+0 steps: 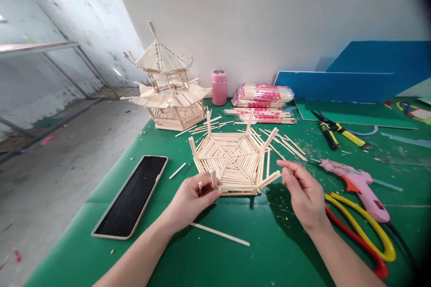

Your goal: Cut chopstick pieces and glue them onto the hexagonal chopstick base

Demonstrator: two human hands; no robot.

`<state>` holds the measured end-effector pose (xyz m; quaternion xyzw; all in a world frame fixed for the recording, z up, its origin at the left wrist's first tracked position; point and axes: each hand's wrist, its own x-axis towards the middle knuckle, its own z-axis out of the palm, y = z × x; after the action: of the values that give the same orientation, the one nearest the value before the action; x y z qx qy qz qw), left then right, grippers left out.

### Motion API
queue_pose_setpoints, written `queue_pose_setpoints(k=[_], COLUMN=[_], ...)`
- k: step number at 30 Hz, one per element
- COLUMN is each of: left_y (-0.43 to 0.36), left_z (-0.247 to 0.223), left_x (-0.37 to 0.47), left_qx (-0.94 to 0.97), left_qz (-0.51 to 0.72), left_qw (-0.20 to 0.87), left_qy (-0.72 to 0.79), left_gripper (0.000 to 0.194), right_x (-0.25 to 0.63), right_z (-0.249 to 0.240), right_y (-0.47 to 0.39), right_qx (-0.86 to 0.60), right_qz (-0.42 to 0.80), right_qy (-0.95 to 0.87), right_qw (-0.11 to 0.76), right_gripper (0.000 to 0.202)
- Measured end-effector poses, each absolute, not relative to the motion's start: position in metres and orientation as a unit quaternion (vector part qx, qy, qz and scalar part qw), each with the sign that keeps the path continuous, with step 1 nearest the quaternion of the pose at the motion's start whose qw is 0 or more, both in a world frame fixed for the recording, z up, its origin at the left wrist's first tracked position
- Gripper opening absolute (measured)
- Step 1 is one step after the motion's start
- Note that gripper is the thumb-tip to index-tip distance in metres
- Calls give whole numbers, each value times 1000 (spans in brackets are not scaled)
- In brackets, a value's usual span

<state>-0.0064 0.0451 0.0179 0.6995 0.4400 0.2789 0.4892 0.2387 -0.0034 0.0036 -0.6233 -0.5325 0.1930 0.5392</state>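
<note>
A six-sided base of thin wooden sticks [232, 154] lies on the green table, with short paired sticks slanting up at its corners. My left hand [193, 197] is closed on its near-left corner, thumb and fingers around the upright post [213, 179]. A stick end also pokes up between those fingers. My right hand [305, 193] hovers beside the near-right corner post [270, 179], thumb and forefinger drawn together near its tip; anything pinched there is too small to make out. One loose stick [222, 234] rests in front of the base.
A stick pagoda [168, 89] stands behind left, near a pink flask [219, 87] and wrapped stick bundles [262, 96]. A phone [133, 197] lies left. On the right are a pink glue gun [360, 186], yellow-black pliers [340, 130] and red-yellow handles [367, 233].
</note>
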Motion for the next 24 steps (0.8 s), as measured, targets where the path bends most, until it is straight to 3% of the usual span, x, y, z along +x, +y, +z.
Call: queue_pose_setpoints(k=[24], left_y=[46], left_z=[19], left_x=[-7], left_qx=[715], left_qz=[274], left_qw=[474], left_qy=[435], left_gripper=[14], right_x=[240], right_z=[4], right_y=[-5], right_qx=[-631], right_qz=[210], right_qy=[-530], right_qw=[526], right_gripper=[25])
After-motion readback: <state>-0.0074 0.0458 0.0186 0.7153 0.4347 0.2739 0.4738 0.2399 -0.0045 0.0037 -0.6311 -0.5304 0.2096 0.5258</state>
